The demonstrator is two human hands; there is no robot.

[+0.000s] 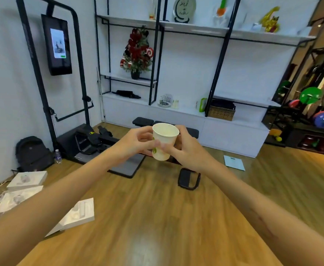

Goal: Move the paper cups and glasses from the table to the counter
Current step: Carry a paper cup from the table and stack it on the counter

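Paper cup held upright in mid-air between both hands, above the wooden floor.

The left hand and right hand each close their fingers on opposite sides of the cup, arms extended forward. Its open mouth faces up; a green mark shows low on its side. White shelving stands beyond.

There is only one view, from the person's head. It looks forward and a little down across the brown wooden floor toward the white shelf wall with black metal frames, which stands far off.
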